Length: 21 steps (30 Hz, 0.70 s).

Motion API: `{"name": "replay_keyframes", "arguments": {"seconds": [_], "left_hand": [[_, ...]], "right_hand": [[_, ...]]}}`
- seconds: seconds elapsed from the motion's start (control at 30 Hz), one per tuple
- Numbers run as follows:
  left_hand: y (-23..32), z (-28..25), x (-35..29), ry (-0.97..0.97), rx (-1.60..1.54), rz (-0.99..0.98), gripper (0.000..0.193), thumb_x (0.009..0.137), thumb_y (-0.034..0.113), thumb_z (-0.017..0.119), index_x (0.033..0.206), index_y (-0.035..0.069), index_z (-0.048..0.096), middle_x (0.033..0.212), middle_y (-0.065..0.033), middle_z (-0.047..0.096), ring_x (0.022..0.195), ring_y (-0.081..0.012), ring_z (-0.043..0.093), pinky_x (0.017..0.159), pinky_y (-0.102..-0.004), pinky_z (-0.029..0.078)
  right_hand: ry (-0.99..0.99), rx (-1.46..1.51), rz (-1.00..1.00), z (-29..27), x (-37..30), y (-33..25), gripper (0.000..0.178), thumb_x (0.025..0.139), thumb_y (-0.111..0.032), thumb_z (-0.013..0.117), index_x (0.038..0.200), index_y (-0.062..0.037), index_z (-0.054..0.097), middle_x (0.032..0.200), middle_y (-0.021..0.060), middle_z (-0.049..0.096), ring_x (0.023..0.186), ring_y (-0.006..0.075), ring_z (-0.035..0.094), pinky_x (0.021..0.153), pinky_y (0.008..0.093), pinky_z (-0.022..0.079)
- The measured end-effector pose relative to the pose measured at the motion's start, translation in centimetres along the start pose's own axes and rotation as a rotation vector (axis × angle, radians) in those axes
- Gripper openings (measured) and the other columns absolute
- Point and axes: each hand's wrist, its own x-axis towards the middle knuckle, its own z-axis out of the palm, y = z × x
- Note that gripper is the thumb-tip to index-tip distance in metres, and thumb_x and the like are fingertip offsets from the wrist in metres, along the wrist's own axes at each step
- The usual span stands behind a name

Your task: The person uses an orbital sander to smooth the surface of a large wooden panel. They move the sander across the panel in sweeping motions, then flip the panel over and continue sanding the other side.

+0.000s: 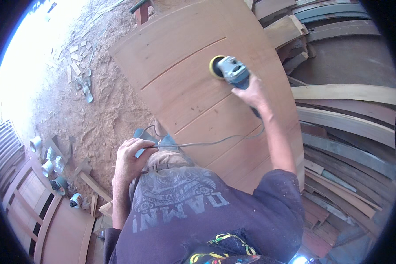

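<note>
My right hand [254, 93] is closed round the body of an angle grinder [234, 70], my arm stretched out ahead. Its yellow-rimmed sanding disc [214, 67] is at the face of a large wooden door panel [189, 99] with straight grooves cut across it. I cannot tell whether the disc is spinning. From the rear of the tool a grey power cord [207, 143] loops back toward me. My left hand [134, 154] pinches that cord near my waist, off the panel's near left corner.
Long boards and curved timber pieces [347, 123] are stacked along the right. Wood offcuts [77, 59] and a pair of sandals [86, 86] lie on the sawdust-covered ground at the left. Another door panel [66, 224] and a second power tool [76, 200] are at the lower left.
</note>
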Motion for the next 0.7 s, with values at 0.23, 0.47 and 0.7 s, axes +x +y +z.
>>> {"name": "replay_keyframes", "arguments": {"seconds": [0.23,0.47,0.7], "left_hand": [[1.2,1.1,1.5,-0.07,0.009,0.05,0.019,0.092,0.018,0.089,0.106,0.007,0.083,0.097,-0.0077,0.083,0.094,-0.0293,0.078,0.086,-0.0426,0.057],[-0.7,-1.1,0.0,0.01,0.029,0.048,0.018,0.092,0.018,0.09,0.105,0.008,0.082,0.096,-0.0075,0.082,0.093,-0.0293,0.078,0.086,-0.0429,0.057],[-2.8,-4.3,0.4,0.015,0.053,0.04,0.019,0.09,0.019,0.09,0.104,0.009,0.083,0.097,-0.0084,0.083,0.093,-0.0305,0.078,0.087,-0.0434,0.057]], "right_hand": [[-0.006,-0.068,0.154,-7.9,7.1,0.6,0.038,0.077,-0.03,0.091,0.099,-0.0003,0.081,0.088,0.0096,0.079,0.081,0.0213,0.076,0.078,0.0417,0.06],[-0.127,0.026,0.272,-0.7,1.2,-4.1,0.031,0.075,-0.026,0.088,0.093,-0.003,0.079,0.088,0.0099,0.079,0.085,0.0248,0.078,0.081,0.0443,0.062],[-0.455,-0.263,-0.042,9.6,-6.2,-17.2,0.05,0.085,-0.029,0.088,0.122,-0.0071,0.062,0.111,0.0274,0.08,0.111,0.0489,0.078,0.095,0.0574,0.063]]}}
